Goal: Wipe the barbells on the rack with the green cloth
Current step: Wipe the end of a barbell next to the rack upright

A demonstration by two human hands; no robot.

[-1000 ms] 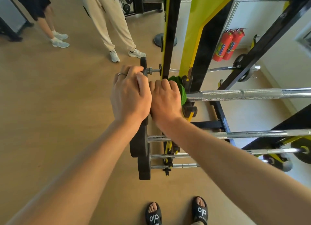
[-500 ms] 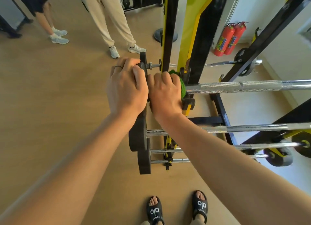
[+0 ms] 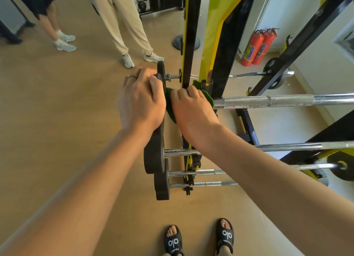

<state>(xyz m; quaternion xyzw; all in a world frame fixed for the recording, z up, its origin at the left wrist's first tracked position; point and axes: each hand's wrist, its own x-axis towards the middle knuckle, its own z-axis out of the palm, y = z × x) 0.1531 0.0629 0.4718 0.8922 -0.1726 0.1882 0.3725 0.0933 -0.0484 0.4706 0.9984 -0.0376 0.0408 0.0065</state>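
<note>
the right hand (image 3: pixel 193 106) is curled over the green cloth (image 3: pixel 207 98), holding it wrapped on the top barbell (image 3: pixel 277 101) close to the left end of the rack (image 3: pixel 191 35), right by the black and yellow post. the bar is long and shiny and runs sideways, from the hands off to the right side of the rack, so the part not under the cloth stretches away to the right of the fingers. the right hand is the nearer one for a slide that way, and i think that is the next good move. the left hand (image 3: pixel 141 100) is on the other side, its fingers bent over the rim of the black weight plate (image 3: pixel 160 74) at the left tip of the bar, gripping it to hold things steady. more barbells (image 3: pixel 287 147) sit lower down on the rack, near the person's feet. compared with a moment ago, the two hands have come a little apart, and a strip of green cloth now shows between them where they used to touch. both grips look the same as before.
</note>
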